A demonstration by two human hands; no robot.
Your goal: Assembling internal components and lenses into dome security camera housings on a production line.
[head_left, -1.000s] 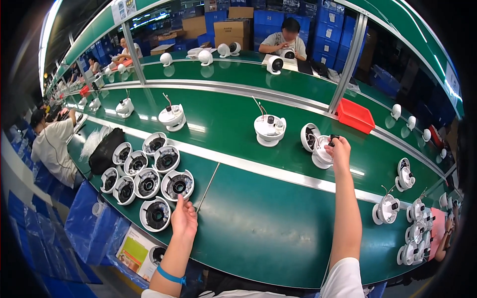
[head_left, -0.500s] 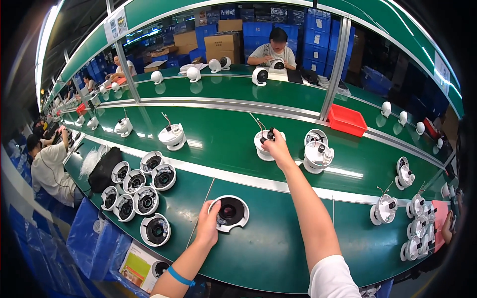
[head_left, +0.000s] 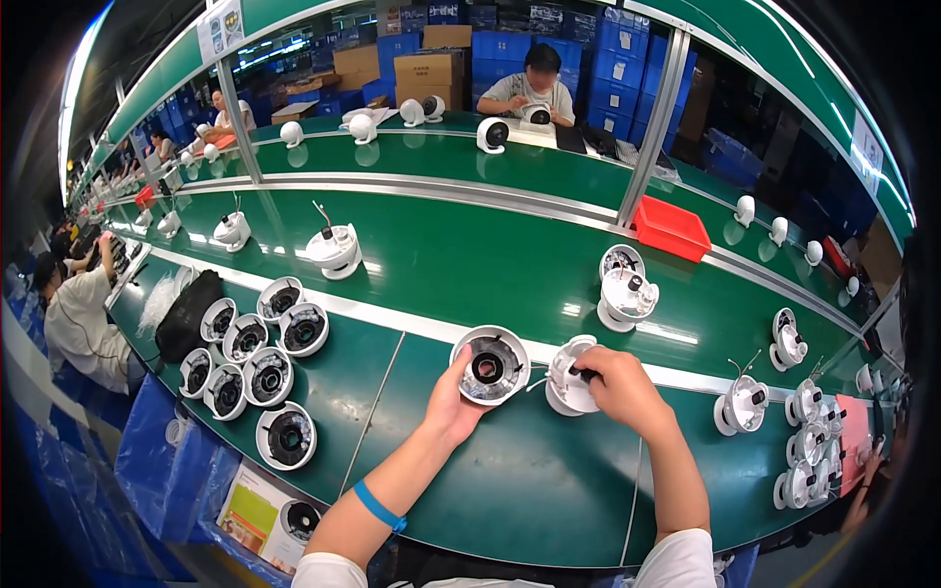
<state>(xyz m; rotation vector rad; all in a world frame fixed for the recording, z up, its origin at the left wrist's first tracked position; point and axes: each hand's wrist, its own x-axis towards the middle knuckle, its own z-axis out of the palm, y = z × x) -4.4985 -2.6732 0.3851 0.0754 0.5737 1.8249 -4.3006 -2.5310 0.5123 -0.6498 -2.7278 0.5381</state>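
Note:
My left hand (head_left: 453, 410) grips a round white camera housing (head_left: 516, 359), its open side with a black ring facing up. Just to its right, my right hand (head_left: 632, 394) is closed on a white camera base (head_left: 567, 388) by the black part on top. The base is tilted, and thin wires stick out of its left side toward the housing. The two pieces are close together over the near edge of the belt; whether the wires touch the housing I cannot tell.
Several white housings (head_left: 268, 376) lie at left beside a black bag (head_left: 191, 318). More bases stand on the green belt (head_left: 470, 265) and at right by a pink sheet (head_left: 855, 431). A red tray (head_left: 672, 229) sits beyond the belt. Across, a co-worker (head_left: 529, 88) handles a white camera.
My right hand has lifted the camera base off the belt and drawn it nearer. My left hand has raised the housing rightward and turned its inner side up. The view has shifted slightly.

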